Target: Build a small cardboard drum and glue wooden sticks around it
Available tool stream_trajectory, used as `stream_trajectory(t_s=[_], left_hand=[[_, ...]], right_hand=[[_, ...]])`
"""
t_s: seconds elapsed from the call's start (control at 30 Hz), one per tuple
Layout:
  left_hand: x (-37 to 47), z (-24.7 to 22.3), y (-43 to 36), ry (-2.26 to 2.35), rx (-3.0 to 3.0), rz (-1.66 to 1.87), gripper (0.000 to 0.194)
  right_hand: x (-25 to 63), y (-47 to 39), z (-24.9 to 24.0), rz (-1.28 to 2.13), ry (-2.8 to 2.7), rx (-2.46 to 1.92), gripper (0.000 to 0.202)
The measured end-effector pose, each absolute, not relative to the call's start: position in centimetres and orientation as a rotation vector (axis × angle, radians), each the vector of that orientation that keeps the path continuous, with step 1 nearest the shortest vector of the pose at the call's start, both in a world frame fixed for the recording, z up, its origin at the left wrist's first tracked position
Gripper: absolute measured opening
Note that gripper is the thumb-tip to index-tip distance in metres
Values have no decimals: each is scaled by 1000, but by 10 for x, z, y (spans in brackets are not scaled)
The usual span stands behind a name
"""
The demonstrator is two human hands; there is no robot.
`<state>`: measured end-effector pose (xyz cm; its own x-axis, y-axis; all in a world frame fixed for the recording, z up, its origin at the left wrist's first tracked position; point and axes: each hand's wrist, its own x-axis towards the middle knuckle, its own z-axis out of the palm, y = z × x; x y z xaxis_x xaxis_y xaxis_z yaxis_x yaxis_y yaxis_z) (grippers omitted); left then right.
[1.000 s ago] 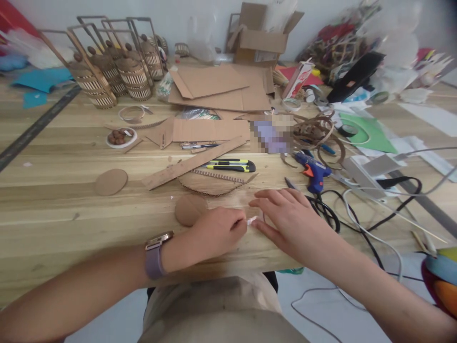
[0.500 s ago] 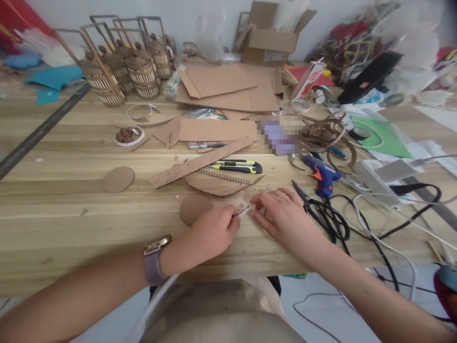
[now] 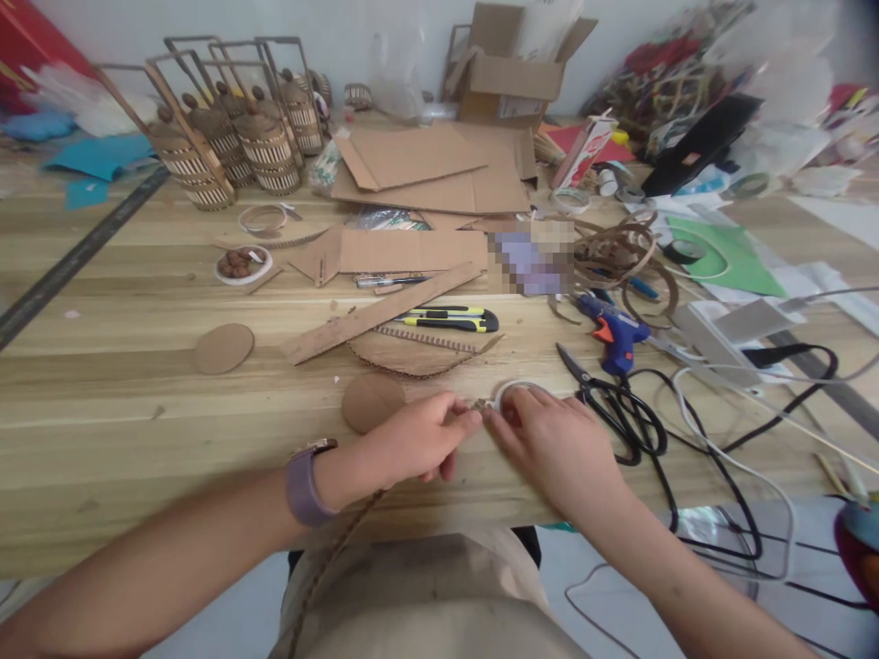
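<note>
My left hand (image 3: 418,437) is closed in a pinch on the end of a narrow brown strip (image 3: 338,546), its edge ridged like corrugated cardboard. The strip trails from beneath the hand over the table's front edge. My right hand (image 3: 556,444) is closed around a white ring that looks like a roll of tape (image 3: 506,392), mostly covered by the fingers. Both sets of fingertips nearly meet at a small pale end. Just behind my left hand lies a cardboard disc (image 3: 371,401); another disc (image 3: 223,349) is farther left.
A yellow-and-black utility knife (image 3: 450,318) lies beyond my hands, beside a cardboard strip (image 3: 385,314). Black scissors (image 3: 618,412), a blue glue gun (image 3: 616,334) and cables are at the right. Lidded woven lantern-like pieces (image 3: 267,151) and cardboard sheets (image 3: 426,169) stand or lie behind.
The strip has turned from its white side to its brown ridged side. My hands have drawn closer together, and the white ring shows more clearly at my right fingers.
</note>
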<state>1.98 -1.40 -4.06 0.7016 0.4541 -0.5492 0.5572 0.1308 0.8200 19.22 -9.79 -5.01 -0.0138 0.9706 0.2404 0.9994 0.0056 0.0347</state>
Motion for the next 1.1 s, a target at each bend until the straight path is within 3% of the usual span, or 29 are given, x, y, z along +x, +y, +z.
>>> stream_trajectory(t_s=[0.13,0.27,0.6,1.1], left_hand=[[24,-41,-16,841,1626,-32,27],[26,-39,-17,832,1761,147,32],[30,-38,-22,915,1415,283,33],[30,-37,-22,998,1159,231,27]], right_hand=[[190,-97,-51,-171,-2029,-2014,34],[186,-100,-47,-238,-2024,-1883,33],[176,-102,-42,-506,-2135,-1696,30],[176,-106,-42,-497,-2288,-1548,33]])
